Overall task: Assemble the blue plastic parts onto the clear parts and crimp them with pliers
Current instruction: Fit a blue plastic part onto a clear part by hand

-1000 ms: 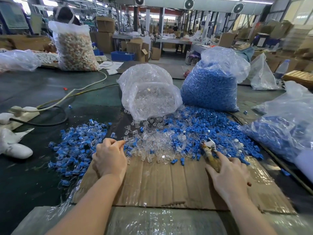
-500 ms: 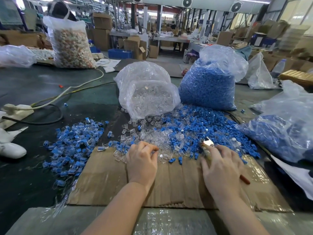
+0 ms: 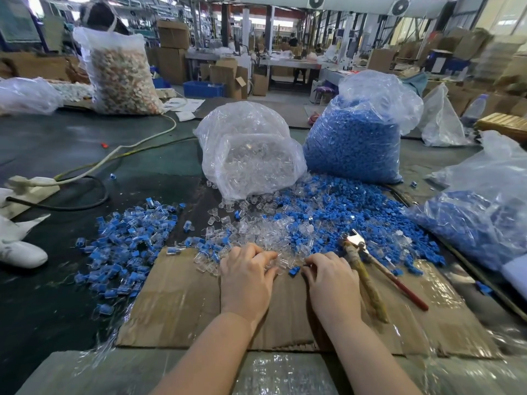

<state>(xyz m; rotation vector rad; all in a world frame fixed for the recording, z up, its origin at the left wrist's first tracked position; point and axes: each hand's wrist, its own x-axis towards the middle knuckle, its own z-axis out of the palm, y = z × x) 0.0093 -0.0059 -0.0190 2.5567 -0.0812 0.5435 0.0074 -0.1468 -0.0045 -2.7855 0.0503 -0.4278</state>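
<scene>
Glossy clear plastic parts (image 3: 265,235) and matt blue plastic parts (image 3: 356,206) spill from shiny film bags (image 3: 251,149) onto matt corrugated cardboard (image 3: 176,303), beside metal-jawed pliers (image 3: 368,266) with a worn, rough-wrapped handle.

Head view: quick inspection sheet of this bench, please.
Surface: dark table with a cardboard sheet under the hands.
Job's things: loose clear parts, loose blue parts, assembled pile, pliers lying on the cardboard.
Clutter: bag of clear parts, bag of blue parts.
Hands: left hand and right hand picking at the pile edge; grip unclear.
Cables: white cable, black cable.
Surroundings: boxes, other benches.
</scene>
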